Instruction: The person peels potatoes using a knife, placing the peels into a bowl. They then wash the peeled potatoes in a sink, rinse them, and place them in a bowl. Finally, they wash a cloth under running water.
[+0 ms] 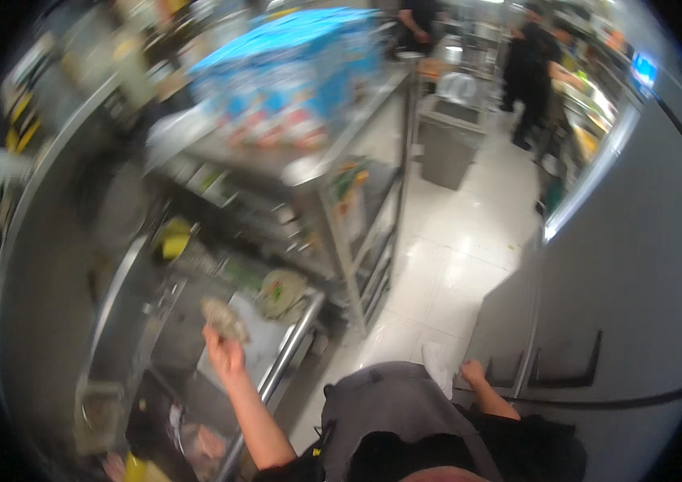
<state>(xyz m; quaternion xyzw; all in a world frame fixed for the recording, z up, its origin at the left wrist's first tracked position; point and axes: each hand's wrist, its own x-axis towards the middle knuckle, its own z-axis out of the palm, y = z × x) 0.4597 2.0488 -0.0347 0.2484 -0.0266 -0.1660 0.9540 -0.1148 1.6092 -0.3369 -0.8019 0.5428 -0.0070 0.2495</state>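
Observation:
My left hand (225, 352) reaches over the metal sink counter, its fingers closed on a crumpled beige cloth (225, 319). Under the cloth lies a pale flat board (259, 328), blurred by motion. Beyond it sits a round, light-coloured bundle or container (284, 294) with red and green spots. My right hand (472, 371) hangs low by the steel cabinet doors, fingers curled; whether it holds anything is unclear. A white cloth (436, 364) hangs beside my grey apron.
Blue-wrapped bottles (293, 84) stand on a steel table. A grey bin (449, 144) stands on the tiled floor. Steel doors (624, 265) line the right. Several people work farther off. Another person's hand (115, 467) shows at the lower left, near a yellow object (145, 470).

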